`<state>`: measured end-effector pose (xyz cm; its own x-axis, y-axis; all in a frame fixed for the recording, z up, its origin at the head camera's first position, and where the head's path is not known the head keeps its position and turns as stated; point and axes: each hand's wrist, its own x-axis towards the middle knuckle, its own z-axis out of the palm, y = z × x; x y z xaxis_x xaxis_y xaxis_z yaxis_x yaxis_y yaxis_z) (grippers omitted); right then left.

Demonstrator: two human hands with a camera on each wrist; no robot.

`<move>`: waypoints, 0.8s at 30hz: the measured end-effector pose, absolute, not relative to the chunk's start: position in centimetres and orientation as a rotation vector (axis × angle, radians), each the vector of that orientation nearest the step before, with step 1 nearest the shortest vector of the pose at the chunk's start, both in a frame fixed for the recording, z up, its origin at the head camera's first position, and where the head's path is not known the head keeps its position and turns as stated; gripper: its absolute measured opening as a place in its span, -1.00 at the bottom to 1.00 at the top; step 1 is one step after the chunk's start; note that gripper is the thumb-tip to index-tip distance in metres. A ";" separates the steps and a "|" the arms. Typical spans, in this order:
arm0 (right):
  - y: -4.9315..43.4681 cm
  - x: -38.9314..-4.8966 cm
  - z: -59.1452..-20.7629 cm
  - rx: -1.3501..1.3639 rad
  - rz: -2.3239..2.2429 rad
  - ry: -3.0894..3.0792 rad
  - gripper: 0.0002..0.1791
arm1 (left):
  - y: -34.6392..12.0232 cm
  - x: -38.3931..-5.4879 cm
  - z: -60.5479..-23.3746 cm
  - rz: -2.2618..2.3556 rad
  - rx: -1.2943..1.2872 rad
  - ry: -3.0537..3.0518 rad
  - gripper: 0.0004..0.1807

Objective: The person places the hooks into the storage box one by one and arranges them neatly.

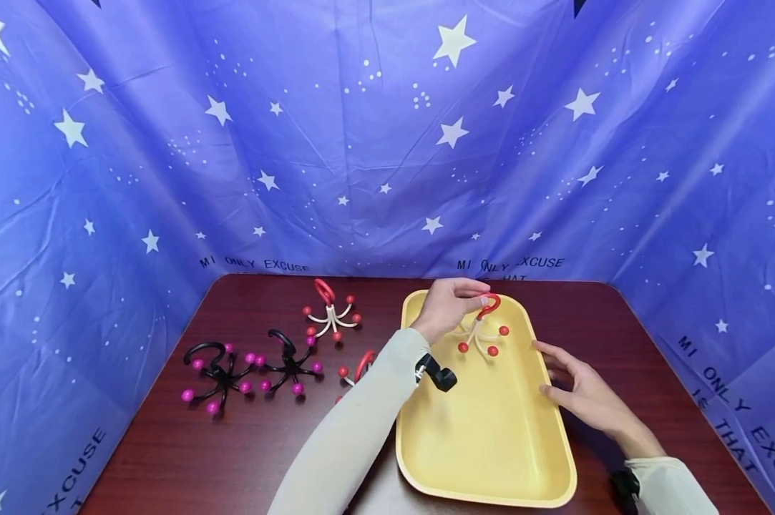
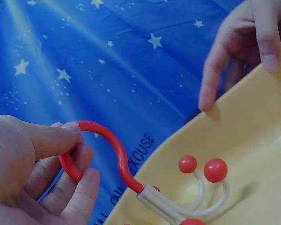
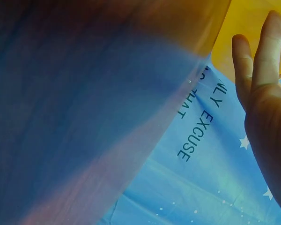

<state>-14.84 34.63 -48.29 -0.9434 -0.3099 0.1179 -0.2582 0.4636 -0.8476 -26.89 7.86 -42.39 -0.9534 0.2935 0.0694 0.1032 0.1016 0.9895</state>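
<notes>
My left hand (image 1: 448,309) pinches the red hook end of a red-and-white multi-prong hanger (image 2: 114,145) between thumb and fingers. Its white prongs with red ball tips hang over the far end of a yellow tray (image 1: 484,436). On the tray's right side, my right hand (image 1: 580,390) rests its fingertips and thumb at the rim, fingers spread and fairly straight. The right wrist view shows two of these fingers (image 3: 268,56) against the yellow wall.
Left of the tray stand two black hangers with pink ball tips, one farther left (image 1: 221,378) and one nearer (image 1: 289,366). Another red-and-white hanger (image 1: 330,315) stands behind them. My left forearm partly hides a further red-tipped hanger (image 1: 363,365). Starry blue cloth (image 1: 361,143) surrounds the table.
</notes>
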 end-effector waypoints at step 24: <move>34.8 -14.9 -48.1 -0.562 -1.504 2.664 -0.21 | 9.9 -27.0 -43.6 1.993 0.350 2.224 -0.78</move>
